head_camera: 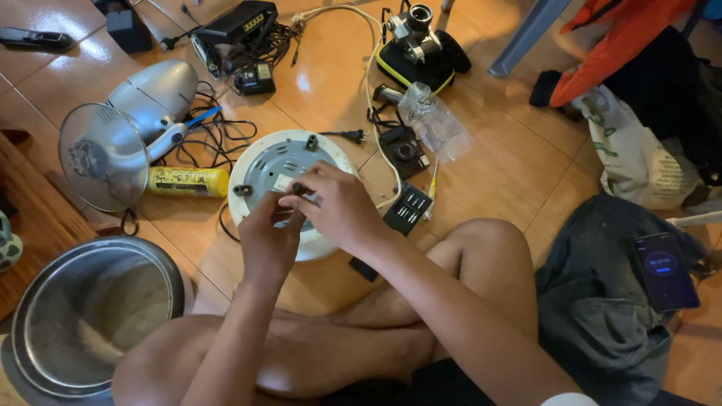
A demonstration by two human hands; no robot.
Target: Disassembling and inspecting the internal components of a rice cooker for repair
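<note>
A round white appliance base [263,162] lies upside down on the tiled floor, its grey metal underside plate [280,165] and black feet showing. My right hand [338,207] reaches over it and pinches a small dark tool tip [299,188] against the plate. My left hand [267,240] is curled beside it over the base's near rim, fingers closed; what it holds is hidden. I sit cross-legged just behind the base.
A steel inner pot [94,316] stands at lower left. A grey lamp [128,128], a yellow can [188,181], a black bit case [408,210], a screwdriver [432,189], tangled cables, a camera [417,37], a plastic bag [432,120] and a phone [665,271] on denim surround me.
</note>
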